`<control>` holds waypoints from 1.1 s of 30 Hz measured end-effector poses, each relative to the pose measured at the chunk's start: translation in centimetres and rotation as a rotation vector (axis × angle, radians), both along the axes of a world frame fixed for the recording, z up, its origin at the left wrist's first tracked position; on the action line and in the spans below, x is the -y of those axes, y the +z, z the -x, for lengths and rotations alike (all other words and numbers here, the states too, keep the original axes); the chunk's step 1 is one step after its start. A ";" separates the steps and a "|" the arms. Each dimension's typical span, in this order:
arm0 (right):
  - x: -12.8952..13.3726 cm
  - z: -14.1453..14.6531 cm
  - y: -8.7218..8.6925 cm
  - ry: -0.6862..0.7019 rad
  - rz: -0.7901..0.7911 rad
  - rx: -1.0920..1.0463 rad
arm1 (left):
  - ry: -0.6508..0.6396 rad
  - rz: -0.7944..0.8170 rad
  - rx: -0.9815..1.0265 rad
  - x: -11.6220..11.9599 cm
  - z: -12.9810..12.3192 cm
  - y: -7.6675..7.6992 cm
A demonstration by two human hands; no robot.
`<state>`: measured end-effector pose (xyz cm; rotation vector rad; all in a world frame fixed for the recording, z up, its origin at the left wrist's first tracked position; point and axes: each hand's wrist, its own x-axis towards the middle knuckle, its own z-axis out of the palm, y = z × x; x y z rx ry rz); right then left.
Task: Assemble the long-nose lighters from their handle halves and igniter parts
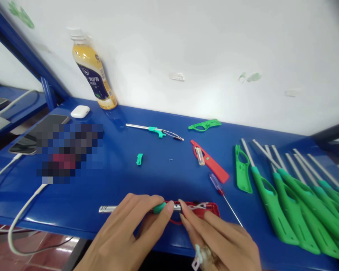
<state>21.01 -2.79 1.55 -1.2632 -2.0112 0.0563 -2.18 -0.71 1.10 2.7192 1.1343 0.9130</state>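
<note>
Close to the table's front edge, my left hand (130, 229) is closed round a lighter's metal tube (106, 209) near its teal green collar (159, 207). The thumb and forefinger of my right hand (214, 237) pinch a small dark-ended metal part (177, 207) at the tube's rear. Thin pale wires (199, 206) run from there over a red lighter shell half (216, 209), which both hands partly hide. Beyond them lie a small teal plastic piece (139, 159), a tiny screw (171, 160) and a purple-handled screwdriver (216, 183).
Several green lighters (277, 210) are heaped at the right beside a green shell half (242, 169). Farther back lie another tube assembly (155, 130), a green shell half (205, 125) and a red shell (217, 169) with a fuel tank (199, 156). A bottle (93, 75), earbud case (80, 111) and cabled phone (31, 131) stand left.
</note>
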 end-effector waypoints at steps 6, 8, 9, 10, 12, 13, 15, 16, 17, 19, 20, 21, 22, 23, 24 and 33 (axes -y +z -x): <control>0.1 0.2 -0.6 0.050 0.061 -0.119 | 0.035 -0.010 -0.126 0.9 0.4 -0.6; 0.2 0.3 -0.7 0.028 0.077 -0.184 | 0.016 -0.036 -0.127 1.0 0.4 -0.7; 0.2 0.3 -0.8 0.006 0.089 -0.220 | -0.002 -0.043 -0.111 1.0 0.4 -0.7; 0.2 0.3 -0.7 -0.016 0.105 -0.251 | -0.014 -0.037 -0.089 0.9 0.3 -0.6; 0.0 -0.1 -0.2 -0.015 0.162 -0.279 | -0.016 -0.011 -0.032 0.8 0.0 -0.4; -0.1 -0.3 0.1 0.004 0.202 -0.283 | -0.011 -0.003 -0.004 0.8 -0.2 -0.2; -0.4 -0.9 0.8 0.050 0.276 -0.289 | 0.009 0.014 0.013 0.9 -0.5 0.1; -0.6 -1.1 1.2 0.068 0.305 -0.294 | 0.014 0.013 0.002 1.0 -0.6 0.2; -0.7 -1.3 1.4 0.077 0.326 -0.296 | 0.011 0.000 -0.016 1.2 -0.6 0.3; -0.9 -1.6 1.7 0.072 0.350 -0.300 | -0.001 -0.052 -0.048 1.5 -0.7 0.2; -1.0 -1.6 1.7 0.061 0.361 -0.302 | -0.001 -0.082 -0.055 1.6 -0.8 0.2; -1.1 -1.6 1.7 0.048 0.373 -0.306 | 0.008 -0.100 -0.055 1.8 -0.9 0.1; -1.2 -1.6 1.6 0.039 0.384 -0.315 | 0.025 -0.107 -0.050 1.9 -1.0 0.0; -1.2 -1.6 1.5 0.029 0.397 -0.324 | 0.045 -0.102 -0.041 2.1 -1.2 -0.1; -1.2 -1.6 1.4 0.025 0.406 -0.332 | 0.061 -0.089 -0.031 2.3 -1.4 -0.2; -0.5 -1.2 1.1 -0.027 0.347 -0.327 | 0.087 -0.071 0.000 2.3 -2.2 0.2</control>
